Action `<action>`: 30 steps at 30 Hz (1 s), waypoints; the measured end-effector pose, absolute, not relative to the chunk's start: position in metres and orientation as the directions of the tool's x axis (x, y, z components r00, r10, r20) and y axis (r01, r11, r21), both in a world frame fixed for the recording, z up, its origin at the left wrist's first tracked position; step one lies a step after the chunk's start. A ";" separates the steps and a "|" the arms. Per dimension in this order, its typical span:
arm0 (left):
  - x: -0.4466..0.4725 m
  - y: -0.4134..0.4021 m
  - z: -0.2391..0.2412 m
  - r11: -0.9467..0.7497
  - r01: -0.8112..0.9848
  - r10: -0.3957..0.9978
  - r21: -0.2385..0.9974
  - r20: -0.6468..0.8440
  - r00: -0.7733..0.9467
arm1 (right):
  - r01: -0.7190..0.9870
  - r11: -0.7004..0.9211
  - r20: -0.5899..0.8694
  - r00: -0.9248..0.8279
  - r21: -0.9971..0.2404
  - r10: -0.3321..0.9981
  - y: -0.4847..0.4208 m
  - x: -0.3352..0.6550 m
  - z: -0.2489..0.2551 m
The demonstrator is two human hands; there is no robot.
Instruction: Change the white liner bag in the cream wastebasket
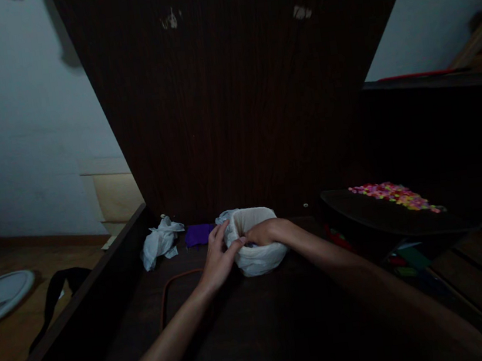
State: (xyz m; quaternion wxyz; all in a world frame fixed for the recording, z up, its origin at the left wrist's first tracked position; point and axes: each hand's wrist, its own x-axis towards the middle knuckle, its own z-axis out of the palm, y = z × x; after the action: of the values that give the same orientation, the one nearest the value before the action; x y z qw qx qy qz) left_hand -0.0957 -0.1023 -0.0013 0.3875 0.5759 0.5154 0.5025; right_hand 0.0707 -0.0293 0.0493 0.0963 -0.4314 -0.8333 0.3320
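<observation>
In the head view, a white basket [260, 261] with a pale fabric-like lining stands on the dark wooden surface, close to the tall back panel. My left hand [220, 253] grips the basket's left rim, its fingers along the outer side and its thumb over the front edge. Over the front rim my right hand [262, 234] reaches down inside the basket. Its fingers are hidden there, so what they hold, if anything, does not show. Left of the basket lie a purple piece [198, 234] and a crumpled white plastic bag [160, 242].
A brown cord [164, 300] curves over the surface by my left forearm. A raised dark side board [103, 281] borders the left. Colourful small flowers or beads [391, 195] lie on a dark rounded shelf [346, 208] at right. A white oval object [9, 288] is at far left.
</observation>
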 end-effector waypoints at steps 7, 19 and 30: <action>-0.096 -0.101 0.001 -0.208 0.219 0.975 0.953 0.220 -0.032 | 0.625 0.456 -0.164 -0.685 -0.634 0.710 -0.040 0.091 0.100; -0.098 -0.097 0.000 -0.204 0.234 0.975 0.951 0.219 -0.040 | 0.651 0.439 -0.331 -0.723 -0.619 0.606 -0.052 0.086 0.101; -0.098 -0.095 0.004 -0.143 0.227 0.988 0.963 0.153 -0.025 | 0.605 0.562 -0.036 -0.698 -0.564 0.715 -0.059 0.112 0.119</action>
State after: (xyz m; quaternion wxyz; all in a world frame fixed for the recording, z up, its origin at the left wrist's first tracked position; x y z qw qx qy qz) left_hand -0.0975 -0.0954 0.0042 0.3906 0.5785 0.5251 0.4869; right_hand 0.1122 -0.0587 0.1189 0.0990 -0.3758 -0.8781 0.2790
